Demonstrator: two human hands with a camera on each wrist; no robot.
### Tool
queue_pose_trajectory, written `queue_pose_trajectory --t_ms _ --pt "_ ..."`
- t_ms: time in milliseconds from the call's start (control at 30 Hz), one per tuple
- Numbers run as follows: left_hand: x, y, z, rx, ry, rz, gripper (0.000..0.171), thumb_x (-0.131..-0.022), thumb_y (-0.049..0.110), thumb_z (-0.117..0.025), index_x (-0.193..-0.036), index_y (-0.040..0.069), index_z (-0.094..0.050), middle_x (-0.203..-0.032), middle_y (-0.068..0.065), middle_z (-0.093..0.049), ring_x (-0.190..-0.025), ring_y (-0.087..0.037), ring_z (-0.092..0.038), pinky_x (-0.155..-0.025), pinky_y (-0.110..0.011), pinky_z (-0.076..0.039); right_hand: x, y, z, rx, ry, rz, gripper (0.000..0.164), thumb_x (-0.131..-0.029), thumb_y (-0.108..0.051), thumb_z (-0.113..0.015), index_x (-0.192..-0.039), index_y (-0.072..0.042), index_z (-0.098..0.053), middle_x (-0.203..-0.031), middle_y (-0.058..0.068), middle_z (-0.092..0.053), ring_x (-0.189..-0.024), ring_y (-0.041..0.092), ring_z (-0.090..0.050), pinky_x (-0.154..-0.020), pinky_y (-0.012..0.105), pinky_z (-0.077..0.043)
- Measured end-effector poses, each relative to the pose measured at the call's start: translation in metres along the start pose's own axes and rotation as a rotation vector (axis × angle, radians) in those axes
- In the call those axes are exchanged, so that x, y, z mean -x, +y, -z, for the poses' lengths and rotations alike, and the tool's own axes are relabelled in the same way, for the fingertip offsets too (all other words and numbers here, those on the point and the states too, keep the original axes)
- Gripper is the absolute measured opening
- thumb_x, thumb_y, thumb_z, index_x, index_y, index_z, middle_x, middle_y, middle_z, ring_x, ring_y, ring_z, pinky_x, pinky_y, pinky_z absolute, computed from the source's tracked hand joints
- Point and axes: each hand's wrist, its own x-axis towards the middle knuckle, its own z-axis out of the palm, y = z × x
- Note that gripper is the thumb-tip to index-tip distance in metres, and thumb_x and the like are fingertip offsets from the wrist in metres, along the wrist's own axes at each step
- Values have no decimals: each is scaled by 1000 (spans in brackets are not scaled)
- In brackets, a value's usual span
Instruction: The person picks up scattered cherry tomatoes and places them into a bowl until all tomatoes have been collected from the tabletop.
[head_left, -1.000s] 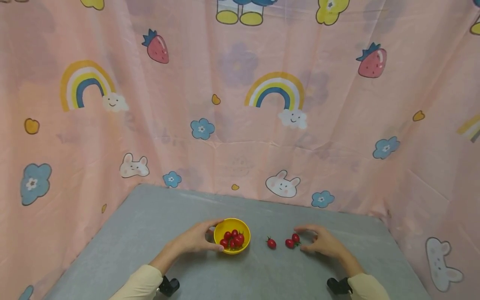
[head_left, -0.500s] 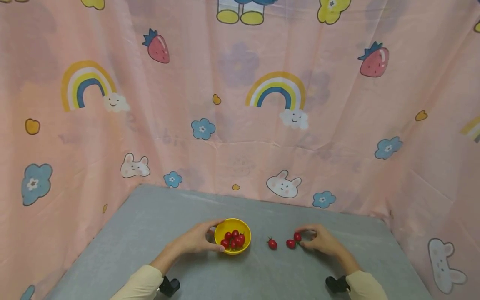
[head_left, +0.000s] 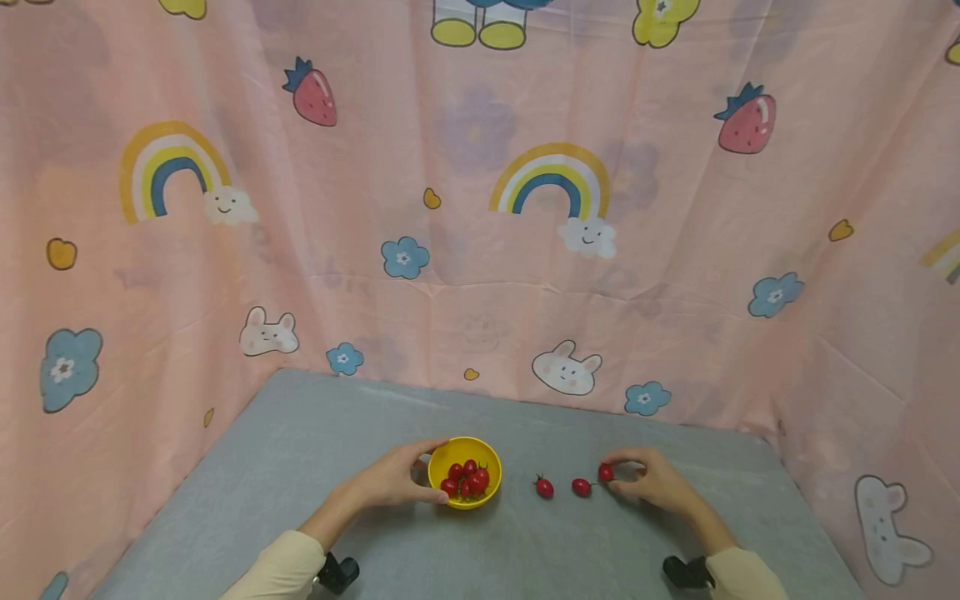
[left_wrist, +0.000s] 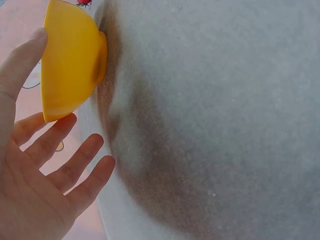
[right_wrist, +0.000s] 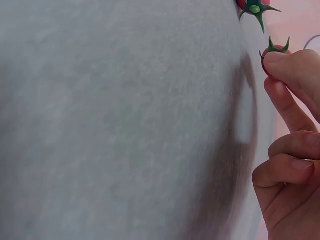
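On the table stands a small yellow bowl (head_left: 491,454) with several cherry tomatoes (head_left: 467,481) inside. My left hand (head_left: 393,477) holds the bowl by its left side, thumb at the near rim and fingertips at the far rim; the left wrist view shows the thumb on the yellow bowl (left_wrist: 70,65) and the other fingers spread below. With thumb and index finger my right hand (head_left: 654,483) pinches a cherry tomato (head_left: 605,472); its green stem end shows in the right wrist view. Two loose cherry tomatoes, the nearer one (head_left: 581,487) and the other (head_left: 544,487), lie between bowl and hand.
The grey tabletop (head_left: 360,417) runs back to a pink printed curtain (head_left: 480,317) that hangs behind and along both sides. A black wrist strap piece (head_left: 339,573) sits by the left cuff, another black piece (head_left: 686,573) by the right.
My right hand has closed thumb and finger on one cherry tomato of the touching pair and drawn it to the right, apart from its neighbour. The left hand and bowl have stayed put.
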Motion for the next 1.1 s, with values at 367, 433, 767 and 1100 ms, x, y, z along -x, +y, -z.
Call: queue_pose_trajectory --t_ms 367,433,767,1100 --pt "2 2 3 12 2 8 83 -85 36 -85 -153 8 -45 -143 -11 -54 -111 -26 -61 -97 -50 -51 19 -2 1 -113 73 -57 37 -89 -14 -80 -122 1 -70 -121 19 -67 -61 6 -46 -52 23 -43" --pt "2 2 3 13 3 6 83 -85 35 -84 -152 7 -45 -143 -12 -54 -112 -27 -61 -97 -51 -50 20 -4 -1 -131 89 -75 38 -88 -14 -81 -122 1 -70 -120 20 -67 -51 4 -33 -46 22 -37" --pt "1 -3 1 -3 0 5 84 -84 39 -84 -152 8 -45 -144 -11 -54 -113 -28 -61 -97 -50 -51 9 -27 -19 -180 136 -147 43 -90 -22 -80 -126 -2 -69 -121 14 -68 -56 9 -43 -54 23 -38" --pt "-1 -2 0 -4 -5 1 83 -84 38 -84 -152 8 -46 -142 -9 -56 -111 -25 -62 -95 -48 -52 -14 -44 -40 -307 139 -75 40 -90 -16 -80 -126 -3 -68 -117 14 -68 -55 9 -45 -51 22 -33"
